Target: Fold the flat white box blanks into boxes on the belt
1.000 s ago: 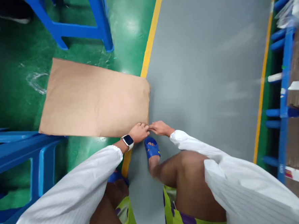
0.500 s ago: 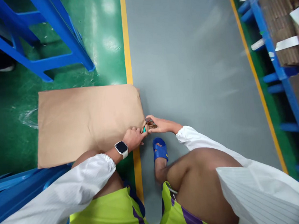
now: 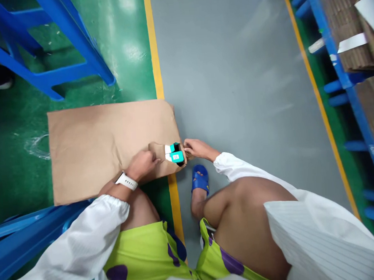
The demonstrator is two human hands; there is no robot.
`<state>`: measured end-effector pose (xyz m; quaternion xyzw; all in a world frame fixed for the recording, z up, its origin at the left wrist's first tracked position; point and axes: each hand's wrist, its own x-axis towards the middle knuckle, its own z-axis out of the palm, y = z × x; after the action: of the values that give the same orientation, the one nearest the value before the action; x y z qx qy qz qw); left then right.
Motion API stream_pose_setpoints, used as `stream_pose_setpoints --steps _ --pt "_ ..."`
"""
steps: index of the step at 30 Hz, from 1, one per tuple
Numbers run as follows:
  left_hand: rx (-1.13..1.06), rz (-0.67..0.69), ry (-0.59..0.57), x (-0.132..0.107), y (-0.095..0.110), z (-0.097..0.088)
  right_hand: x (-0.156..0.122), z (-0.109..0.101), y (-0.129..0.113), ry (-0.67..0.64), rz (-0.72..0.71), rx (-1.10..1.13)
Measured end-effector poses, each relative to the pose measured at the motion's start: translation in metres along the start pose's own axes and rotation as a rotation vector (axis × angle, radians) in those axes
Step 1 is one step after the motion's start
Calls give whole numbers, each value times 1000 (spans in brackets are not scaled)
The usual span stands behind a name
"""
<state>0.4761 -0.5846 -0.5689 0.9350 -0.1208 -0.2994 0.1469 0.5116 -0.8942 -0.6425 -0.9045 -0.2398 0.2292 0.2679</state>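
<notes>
The near corner of the brown paper bag (image 3: 95, 150) lay torn open, its loose flap (image 3: 156, 149) folded back toward the person. Two teal-and-white packs (image 3: 174, 153) showed in the gap, one beside the other, with their far ends tucked inside the paper. The tear left them exposed, though whether more lay deeper in the bag could not be seen. The bag lay flat on the green floor (image 3: 18, 180), its torn corner crossing the yellow line (image 3: 154, 53) and touching the grey walkway (image 3: 234, 90). The right hand (image 3: 198, 149) curled round the bag's end, pinching the paper just beside the packs. The left hand (image 3: 141, 165), a white-strapped watch (image 3: 126, 181) on its wrist, lay at the flap with its fingers bent toward the packs; whether it pinched the paper or only pressed it could not be told. A blue slipper (image 3: 199, 180) sat just below the right hand, a blue metal frame (image 3: 59, 76) stood beyond the bag, and a blue shelf (image 3: 337, 59) held cardboard at the far right.
</notes>
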Motion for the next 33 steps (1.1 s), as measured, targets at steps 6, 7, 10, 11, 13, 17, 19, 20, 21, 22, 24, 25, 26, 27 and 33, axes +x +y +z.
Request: stream_pose_setpoints --steps 6,7,10,11,13,17,19,20,21,22,24,25,26,27,33 --pt "-224 -47 233 18 1 -11 69 -22 -37 11 -340 -106" --pt "-263 -40 238 17 -2 -11 83 -25 -39 -24 -395 -129" --pt "-371 -1 217 6 -14 -6 114 -29 -41 -147 -544 -190" --pt "-402 11 211 1 -18 -4 118 -28 -42 -184 -588 -203" --pt "-456 22 210 -8 -22 0 119 -23 -45 -249 -662 -215" --pt "-521 -54 237 -7 -15 6 114 -14 -60 -293 -703 -195" --pt "-543 -118 223 -2 -13 4 119 -11 -71 -255 -668 -166" --pt "-554 -143 212 0 -15 2 125 -11 -77 -228 -646 -148" --pt "-563 -164 205 0 -20 -1 133 -12 -82 -203 -626 -128" --pt "-568 -187 213 -4 -28 -6 140 -13 -85 -184 -612 -109" --pt "-563 -266 278 -22 -56 -17 151 -17 -85 -161 -596 -82" --pt "-549 -332 338 -38 -73 -22 152 -20 -81 -157 -589 -79" --pt "-533 -415 398 -57 -93 -26 150 -21 -76 -158 -584 -82" --pt "-514 -514 446 -79 -112 -29 146 -22 -69 -163 -578 -90" --pt "-367 -812 560 -165 -170 -7 117 -1 -49 -71 -473 -147"
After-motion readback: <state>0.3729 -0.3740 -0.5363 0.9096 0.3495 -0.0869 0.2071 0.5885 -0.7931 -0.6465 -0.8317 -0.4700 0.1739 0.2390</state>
